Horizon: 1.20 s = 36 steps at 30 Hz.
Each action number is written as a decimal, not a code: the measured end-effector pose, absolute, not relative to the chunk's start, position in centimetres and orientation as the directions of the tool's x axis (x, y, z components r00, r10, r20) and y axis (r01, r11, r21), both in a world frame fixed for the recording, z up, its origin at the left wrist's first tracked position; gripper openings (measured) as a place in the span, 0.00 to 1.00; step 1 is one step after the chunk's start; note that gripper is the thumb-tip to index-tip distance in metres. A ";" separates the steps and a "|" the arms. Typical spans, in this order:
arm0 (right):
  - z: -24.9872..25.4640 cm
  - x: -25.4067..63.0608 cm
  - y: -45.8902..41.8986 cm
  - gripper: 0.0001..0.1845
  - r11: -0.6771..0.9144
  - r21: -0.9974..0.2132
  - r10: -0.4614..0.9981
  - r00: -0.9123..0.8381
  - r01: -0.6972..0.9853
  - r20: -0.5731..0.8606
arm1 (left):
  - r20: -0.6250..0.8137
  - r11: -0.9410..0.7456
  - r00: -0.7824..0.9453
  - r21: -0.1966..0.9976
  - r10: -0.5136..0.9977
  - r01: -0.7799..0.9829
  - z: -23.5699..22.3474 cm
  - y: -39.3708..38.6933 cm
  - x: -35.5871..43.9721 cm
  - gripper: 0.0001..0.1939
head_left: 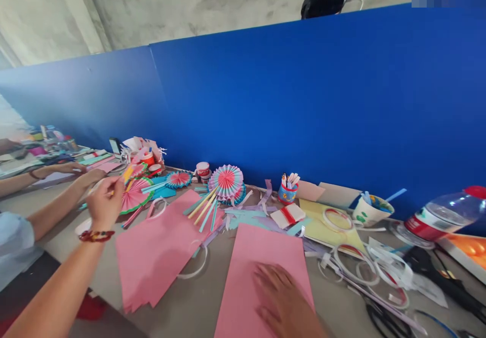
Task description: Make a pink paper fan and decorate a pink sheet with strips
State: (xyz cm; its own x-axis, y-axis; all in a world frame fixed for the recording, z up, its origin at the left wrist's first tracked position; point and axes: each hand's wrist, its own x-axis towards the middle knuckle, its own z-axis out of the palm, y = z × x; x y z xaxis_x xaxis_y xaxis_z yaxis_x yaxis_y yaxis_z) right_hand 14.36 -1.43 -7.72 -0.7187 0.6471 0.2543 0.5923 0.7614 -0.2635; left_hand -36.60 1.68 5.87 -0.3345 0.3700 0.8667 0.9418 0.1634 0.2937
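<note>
My right hand point(283, 297) lies flat with its fingers spread on a pink sheet of paper point(268, 249) in front of me. My left hand point(105, 200), with a red beaded bracelet at the wrist, is raised over the table on the left. Its fingers are closed in a pinch, and what they hold is unclear; a yellow piece point(128, 175) shows at the fingertips. Between my hands lie more pink sheets point(157, 249) with a jagged near edge. Behind them stands a pleated paper rosette point(226, 182) in pink and blue, with folded paper strips point(207, 209) beside it.
At right lie tape rolls point(355, 264), scissors point(385, 317), a black glue gun point(442, 277) and a plastic bottle point(444, 216). Paper cups point(372, 210) and a pencil holder point(287, 192) stand along the blue partition point(304, 100). At left are a co-worker's hands point(68, 170).
</note>
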 end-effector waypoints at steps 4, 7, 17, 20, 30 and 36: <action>-6.9 14.4 -2.2 0.25 0.687 -0.421 0.717 -0.645 0.592 0.264 | 0.806 -0.183 -0.378 0.500 0.456 0.846 8.1 -0.8 -26.0 0.12; -5.9 14.4 -3.1 0.29 0.608 -0.630 0.765 -0.569 0.483 0.302 | 0.781 -0.421 -0.273 0.554 0.562 0.718 8.0 -2.5 -17.7 0.07; -3.3 13.5 -4.1 0.23 -0.061 -0.936 0.988 -0.157 -0.346 -0.006 | 0.482 -0.812 0.656 0.391 0.581 0.433 -0.7 -4.9 -4.1 0.09; -2.7 13.7 -3.5 0.22 -0.164 -0.848 0.978 -0.195 -0.503 -0.073 | 0.489 -0.710 0.522 0.563 0.699 0.423 -1.4 -2.9 -4.7 0.08; -2.2 15.4 -3.5 0.11 -0.532 -0.476 0.748 -0.652 -0.700 0.124 | 0.035 0.222 0.544 0.890 0.838 -0.399 -3.4 1.0 -4.1 0.26; -2.8 15.8 -1.6 0.10 -0.415 -0.673 0.837 -0.547 -0.612 -0.018 | -0.064 0.221 0.332 0.860 0.941 -0.460 -3.6 1.3 -4.1 0.13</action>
State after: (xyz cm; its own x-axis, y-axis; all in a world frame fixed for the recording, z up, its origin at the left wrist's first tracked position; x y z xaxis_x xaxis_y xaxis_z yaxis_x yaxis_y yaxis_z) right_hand 15.85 -1.59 -2.82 -0.5474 0.8366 -0.0181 -0.6121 -0.4151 -0.6731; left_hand -4.13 1.29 -3.57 0.3323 0.9410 -0.0642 -0.4598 0.2210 0.8601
